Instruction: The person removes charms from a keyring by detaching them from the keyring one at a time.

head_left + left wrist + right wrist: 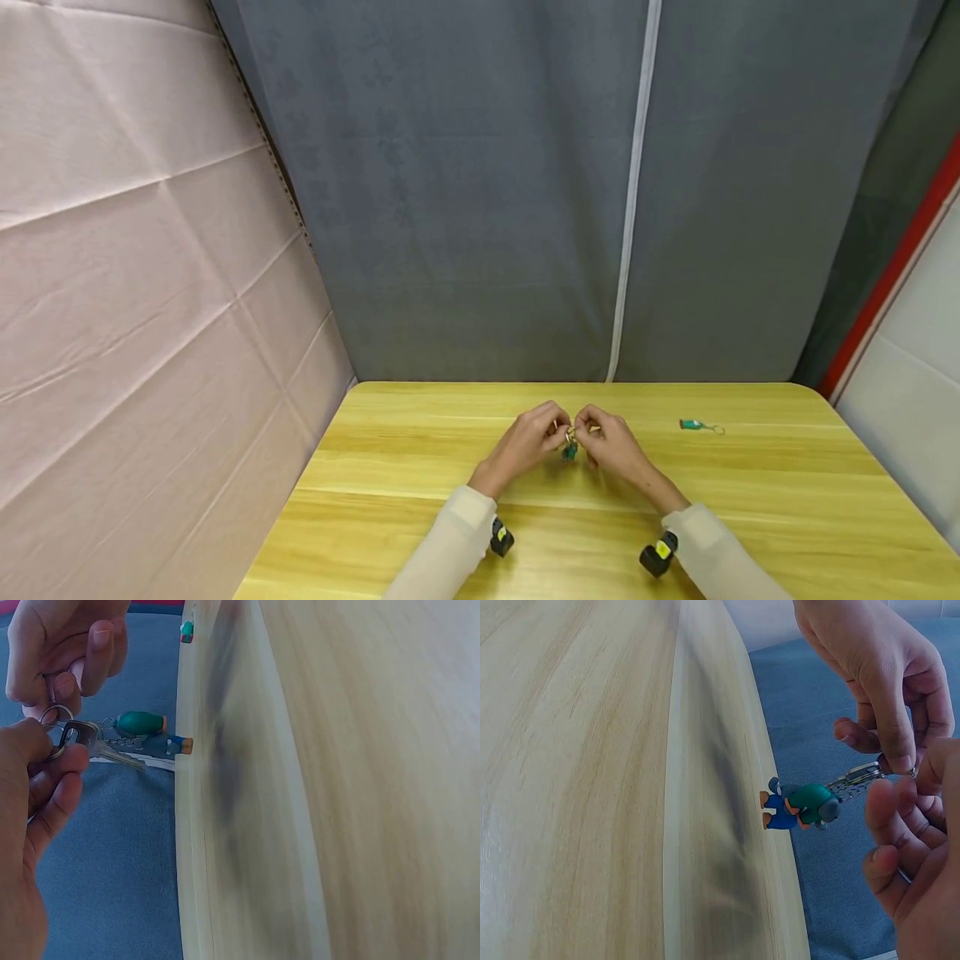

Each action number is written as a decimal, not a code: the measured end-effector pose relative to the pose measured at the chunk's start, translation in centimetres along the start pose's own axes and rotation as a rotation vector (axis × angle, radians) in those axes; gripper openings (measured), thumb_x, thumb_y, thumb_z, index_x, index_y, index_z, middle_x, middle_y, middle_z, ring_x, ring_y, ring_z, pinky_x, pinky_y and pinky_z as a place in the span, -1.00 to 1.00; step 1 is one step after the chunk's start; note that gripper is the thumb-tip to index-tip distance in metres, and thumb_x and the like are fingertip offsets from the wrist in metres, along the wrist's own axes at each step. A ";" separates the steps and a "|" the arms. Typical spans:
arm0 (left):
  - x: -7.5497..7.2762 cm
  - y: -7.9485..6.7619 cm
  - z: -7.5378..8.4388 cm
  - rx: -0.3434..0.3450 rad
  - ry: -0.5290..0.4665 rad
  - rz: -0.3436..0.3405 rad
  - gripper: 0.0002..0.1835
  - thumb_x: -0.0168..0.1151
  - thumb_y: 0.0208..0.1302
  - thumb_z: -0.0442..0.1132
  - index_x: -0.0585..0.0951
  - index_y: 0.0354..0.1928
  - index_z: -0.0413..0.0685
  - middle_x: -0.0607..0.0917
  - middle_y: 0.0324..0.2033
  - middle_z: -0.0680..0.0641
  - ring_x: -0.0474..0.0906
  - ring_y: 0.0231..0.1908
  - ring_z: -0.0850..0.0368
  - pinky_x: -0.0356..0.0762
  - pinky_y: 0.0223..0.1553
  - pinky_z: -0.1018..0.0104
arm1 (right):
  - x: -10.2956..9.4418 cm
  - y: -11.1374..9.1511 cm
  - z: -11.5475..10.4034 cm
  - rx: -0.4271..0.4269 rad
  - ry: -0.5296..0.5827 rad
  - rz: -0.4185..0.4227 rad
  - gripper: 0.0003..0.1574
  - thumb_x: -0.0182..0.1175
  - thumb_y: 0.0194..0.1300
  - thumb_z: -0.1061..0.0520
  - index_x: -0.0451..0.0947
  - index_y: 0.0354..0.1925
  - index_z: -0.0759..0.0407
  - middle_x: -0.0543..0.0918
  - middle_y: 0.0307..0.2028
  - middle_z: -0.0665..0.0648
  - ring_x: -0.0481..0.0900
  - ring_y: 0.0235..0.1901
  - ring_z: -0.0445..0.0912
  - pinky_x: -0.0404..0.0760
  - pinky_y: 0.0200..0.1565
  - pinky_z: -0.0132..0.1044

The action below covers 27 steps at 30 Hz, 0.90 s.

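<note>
Close together over the table, my left hand and right hand meet at a metal key ring. The left thumb and fingers pinch the ring by the head of a silver key, whose blade points away from the hand. Fingertips of the right hand grip the ring from the opposite side. Small figurine charms hang from it on short chains: a green-bodied figurine with blue legs shows in the right wrist view. My fingers partly hide the ring.
A second green charm with its own split ring lies on the wooden table to the right. Grey curtain hangs behind the table, and pale cloth covers the left side.
</note>
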<state>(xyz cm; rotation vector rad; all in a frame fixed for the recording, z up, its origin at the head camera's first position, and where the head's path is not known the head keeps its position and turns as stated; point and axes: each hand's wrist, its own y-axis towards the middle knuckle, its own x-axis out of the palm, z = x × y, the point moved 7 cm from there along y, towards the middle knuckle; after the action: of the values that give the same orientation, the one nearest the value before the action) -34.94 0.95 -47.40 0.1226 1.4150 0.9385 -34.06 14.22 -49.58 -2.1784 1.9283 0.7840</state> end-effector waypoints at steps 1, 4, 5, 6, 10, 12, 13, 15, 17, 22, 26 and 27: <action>0.0 0.0 0.0 0.001 0.001 0.001 -0.93 0.13 0.41 -0.29 0.56 -0.16 0.02 0.58 -0.28 0.14 0.50 -0.34 0.44 0.42 -0.31 0.78 | 0.0 0.0 0.0 0.006 0.002 -0.001 -0.90 0.02 0.39 0.22 0.48 -0.26 0.10 0.59 -0.36 0.12 0.54 -0.71 0.22 0.48 -0.67 -0.30; -0.1 0.1 0.1 0.000 0.003 0.003 -0.93 0.13 0.41 -0.28 0.56 -0.15 0.03 0.58 -0.28 0.14 0.50 -0.34 0.44 0.43 -0.31 0.78 | -0.1 0.0 0.1 0.021 0.008 -0.003 -0.89 0.00 0.41 0.20 0.47 -0.25 0.11 0.60 -0.35 0.16 0.55 -0.67 0.27 0.48 -0.66 -0.30; 0.0 0.1 0.1 0.000 0.002 0.003 -0.93 0.12 0.42 -0.28 0.56 -0.15 0.03 0.58 -0.28 0.14 0.50 -0.34 0.44 0.43 -0.31 0.78 | -0.1 0.0 0.1 0.027 0.011 -0.003 -0.89 0.00 0.42 0.19 0.47 -0.24 0.11 0.60 -0.35 0.18 0.55 -0.66 0.27 0.48 -0.66 -0.30; 0.0 0.1 0.1 -0.001 0.004 0.004 -0.93 0.13 0.42 -0.28 0.56 -0.15 0.03 0.58 -0.28 0.14 0.51 -0.34 0.44 0.43 -0.31 0.77 | -0.1 0.0 0.2 0.033 0.014 -0.004 -0.89 0.00 0.43 0.19 0.47 -0.23 0.12 0.61 -0.34 0.19 0.56 -0.66 0.28 0.48 -0.66 -0.30; 0.2 0.0 -0.1 -0.012 0.008 0.004 -0.93 0.12 0.42 -0.28 0.57 -0.15 0.03 0.59 -0.27 0.14 0.52 -0.33 0.44 0.44 -0.29 0.77 | 0.0 0.0 0.6 0.065 0.004 0.001 -0.89 0.00 0.44 0.17 0.47 -0.21 0.13 0.61 -0.32 0.21 0.56 -0.67 0.22 0.48 -0.64 -0.31; 0.3 0.0 -0.1 -0.019 0.017 0.003 -0.93 0.12 0.42 -0.27 0.57 -0.15 0.03 0.60 -0.27 0.14 0.53 -0.33 0.44 0.44 -0.29 0.78 | 0.0 0.0 0.7 0.079 -0.010 0.013 -0.90 0.01 0.42 0.18 0.48 -0.21 0.13 0.60 -0.33 0.19 0.56 -0.69 0.16 0.48 -0.64 -0.32; 0.4 -0.1 -0.2 -0.022 0.019 0.003 -0.93 0.12 0.43 -0.27 0.57 -0.15 0.02 0.60 -0.26 0.13 0.53 -0.33 0.44 0.44 -0.29 0.78 | 0.0 0.0 0.8 0.085 -0.020 0.019 -0.90 0.01 0.41 0.19 0.48 -0.21 0.13 0.60 -0.34 0.17 0.55 -0.70 0.13 0.48 -0.64 -0.32; 0.5 -0.1 -0.2 -0.026 0.032 0.003 -0.94 0.12 0.43 -0.26 0.57 -0.15 0.03 0.60 -0.26 0.13 0.54 -0.33 0.44 0.44 -0.30 0.78 | 0.0 0.0 0.7 0.090 -0.044 0.031 -0.92 0.03 0.39 0.20 0.47 -0.21 0.14 0.59 -0.35 0.13 0.53 -0.72 0.05 0.48 -0.63 -0.33; 0.6 -0.2 -0.2 -0.034 0.034 0.000 -0.94 0.11 0.44 -0.25 0.57 -0.15 0.03 0.60 -0.27 0.14 0.54 -0.34 0.44 0.44 -0.31 0.78 | 0.0 -0.1 0.6 0.091 -0.066 0.044 -0.92 0.04 0.36 0.21 0.48 -0.21 0.16 0.59 -0.37 0.11 0.51 -0.74 -0.02 0.47 -0.63 -0.34; 0.7 -0.1 0.0 -0.035 0.034 -0.009 -0.93 0.10 0.44 -0.24 0.57 -0.15 0.04 0.60 -0.25 0.14 0.52 -0.34 0.43 0.42 -0.30 0.79 | 0.1 -0.1 0.5 0.080 -0.127 0.068 -0.92 0.06 0.36 0.20 0.48 -0.21 0.17 0.60 -0.40 0.08 0.48 -0.77 -0.13 0.47 -0.58 -0.37; 0.5 0.1 0.2 -0.031 0.052 -0.008 -0.92 0.11 0.44 -0.23 0.58 -0.15 0.04 0.61 -0.26 0.14 0.51 -0.34 0.43 0.41 -0.31 0.79 | 0.1 -0.1 0.5 0.077 -0.107 0.070 -0.91 0.05 0.38 0.19 0.48 -0.19 0.17 0.62 -0.39 0.12 0.49 -0.77 -0.11 0.48 -0.59 -0.36; 0.4 0.1 0.2 -0.033 0.061 -0.006 -0.93 0.11 0.44 -0.23 0.58 -0.16 0.04 0.61 -0.26 0.15 0.51 -0.35 0.44 0.41 -0.32 0.79 | 0.1 -0.1 0.6 0.077 -0.098 0.070 -0.90 0.05 0.39 0.18 0.48 -0.19 0.16 0.63 -0.38 0.13 0.49 -0.76 -0.11 0.48 -0.60 -0.35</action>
<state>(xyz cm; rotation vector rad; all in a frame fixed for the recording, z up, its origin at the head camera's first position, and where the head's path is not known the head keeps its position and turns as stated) -34.88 1.39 -47.60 0.0654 1.4549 0.9673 -34.12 14.41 -50.13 -2.0005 1.9624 0.7979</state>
